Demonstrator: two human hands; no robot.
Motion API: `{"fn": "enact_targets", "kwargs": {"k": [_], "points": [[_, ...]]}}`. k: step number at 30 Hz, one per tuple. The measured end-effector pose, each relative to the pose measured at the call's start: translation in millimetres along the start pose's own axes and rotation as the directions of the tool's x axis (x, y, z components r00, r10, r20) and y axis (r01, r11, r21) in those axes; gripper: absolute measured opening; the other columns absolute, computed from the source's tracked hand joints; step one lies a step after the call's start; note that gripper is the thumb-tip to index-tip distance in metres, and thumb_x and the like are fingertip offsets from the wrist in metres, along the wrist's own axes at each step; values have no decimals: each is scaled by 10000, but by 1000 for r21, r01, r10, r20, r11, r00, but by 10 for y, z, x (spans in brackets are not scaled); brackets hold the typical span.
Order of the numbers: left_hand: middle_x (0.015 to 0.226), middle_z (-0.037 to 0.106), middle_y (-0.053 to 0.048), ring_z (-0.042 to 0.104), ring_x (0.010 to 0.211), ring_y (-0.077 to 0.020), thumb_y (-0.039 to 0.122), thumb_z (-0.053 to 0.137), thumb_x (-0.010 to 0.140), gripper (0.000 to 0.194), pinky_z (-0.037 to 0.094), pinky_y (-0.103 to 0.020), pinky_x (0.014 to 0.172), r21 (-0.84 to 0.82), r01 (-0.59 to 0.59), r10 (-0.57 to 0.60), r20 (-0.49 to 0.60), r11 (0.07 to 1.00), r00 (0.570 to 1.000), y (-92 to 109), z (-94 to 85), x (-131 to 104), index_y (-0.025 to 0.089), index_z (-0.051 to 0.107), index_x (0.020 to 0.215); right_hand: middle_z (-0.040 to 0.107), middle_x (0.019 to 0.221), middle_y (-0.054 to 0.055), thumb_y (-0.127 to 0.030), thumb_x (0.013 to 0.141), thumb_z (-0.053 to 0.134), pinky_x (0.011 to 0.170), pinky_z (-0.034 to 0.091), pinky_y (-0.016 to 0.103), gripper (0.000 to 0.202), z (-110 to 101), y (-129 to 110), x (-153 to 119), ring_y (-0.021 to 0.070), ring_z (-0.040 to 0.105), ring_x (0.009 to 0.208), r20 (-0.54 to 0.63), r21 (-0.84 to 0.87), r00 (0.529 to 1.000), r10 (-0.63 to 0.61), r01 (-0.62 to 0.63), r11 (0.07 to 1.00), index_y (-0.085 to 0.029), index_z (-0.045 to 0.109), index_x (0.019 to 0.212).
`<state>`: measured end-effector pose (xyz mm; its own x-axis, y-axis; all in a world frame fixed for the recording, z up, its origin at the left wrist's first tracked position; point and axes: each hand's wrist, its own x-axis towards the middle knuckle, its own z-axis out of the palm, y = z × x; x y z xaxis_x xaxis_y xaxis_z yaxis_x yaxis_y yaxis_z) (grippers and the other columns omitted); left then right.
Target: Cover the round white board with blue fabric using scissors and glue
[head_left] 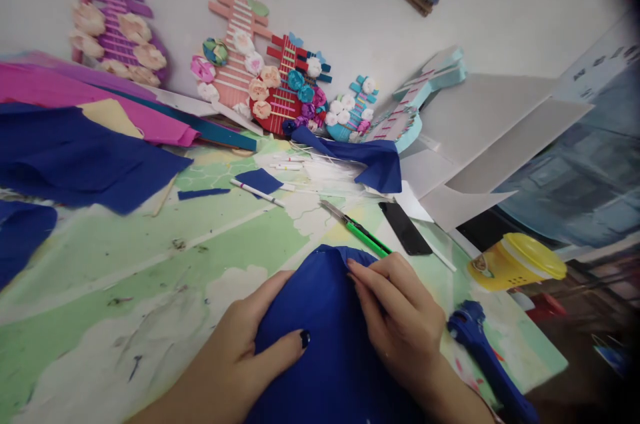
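A rounded piece covered in dark-blue sheet material [320,344] stands close in front of me, its lower end cut off by the frame. My left hand [260,337] grips its left side, thumb lying across the front face and the other fingers hidden behind. At the top right edge, my right hand [400,317] pinches a fold of the blue covering between thumb and fingers. Just beyond lies a green utility knife [367,237] with its blade pointing up and left. A black phone [406,229] lies to the right of the knife.
Flower-decorated model lutes, including a red one [280,94], lean on the wall. Blue sheets [90,157] and a pink sheet [150,117] lie left. A white stick [257,193] is mid-table. On the right are a yellow bucket [520,261] and a dark-blue long object [493,361].
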<state>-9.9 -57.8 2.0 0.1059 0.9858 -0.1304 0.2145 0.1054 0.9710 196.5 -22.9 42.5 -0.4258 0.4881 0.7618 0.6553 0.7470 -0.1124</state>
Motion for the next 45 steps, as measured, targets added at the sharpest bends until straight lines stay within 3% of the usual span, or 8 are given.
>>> {"fn": "enact_targets", "kwargs": {"k": [4,11,16,23,26,30,34,45], "points": [[1385,503,-43,421,1289,-341,496,667,709,649,340,-503,1073,-17,32,-32,0,999,999,-78,29,6,339,509,1318,538,749,64,69,778,556,575,429,308,403,-11,37,-38,150,452,696,56,59,995,-82,78,995,-95,589,1145],[1370,521,-38,436,1272,-359,427,674,719,621,456,-464,993,-184,46,-30,92,982,995,59,63,19,340,517,1313,531,773,75,77,791,518,594,434,321,437,-23,92,-158,162,437,723,141,47,985,-105,99,994,-73,547,1200],[1369,521,-38,473,1242,-344,420,658,742,617,502,-419,944,-198,52,-24,139,979,990,147,59,27,336,495,1331,546,830,83,-63,829,574,700,471,366,359,-182,36,-110,175,472,778,282,7,959,-27,26,1000,-92,571,1186],[1294,589,-21,555,1149,-308,403,637,756,585,550,-356,851,-180,-95,124,159,979,979,157,56,1,345,500,1322,558,839,94,-119,782,641,671,478,332,258,-184,-85,206,168,497,776,110,-57,994,-16,22,998,-61,627,1033],[1339,552,-9,510,1205,-305,426,645,745,585,503,-370,937,-99,-104,113,91,990,989,133,50,-26,349,512,1310,569,841,88,-96,803,601,681,476,325,196,-74,-82,241,165,511,775,105,-86,994,-7,16,996,-81,637,996],[1339,551,-21,520,1187,-323,451,637,734,591,498,-402,939,-72,-117,124,102,990,987,133,52,-26,334,526,1303,571,830,73,-67,835,552,674,470,296,153,-22,-76,210,146,518,759,112,-81,994,14,-5,997,-101,638,957],[1347,542,-25,471,1237,-337,475,657,710,620,418,-462,1022,-19,-36,37,47,999,998,102,47,-19,350,524,1302,565,866,78,-55,852,530,716,475,277,169,-47,-67,185,135,525,794,116,-57,993,20,-14,998,-90,612,996],[1302,573,-23,484,1219,-304,362,641,747,579,437,-421,1004,-183,-35,65,157,982,985,212,69,-7,334,513,1311,566,926,76,-26,860,510,751,488,283,221,-76,23,75,141,536,859,139,19,990,16,-19,1000,-124,576,1047]]}}
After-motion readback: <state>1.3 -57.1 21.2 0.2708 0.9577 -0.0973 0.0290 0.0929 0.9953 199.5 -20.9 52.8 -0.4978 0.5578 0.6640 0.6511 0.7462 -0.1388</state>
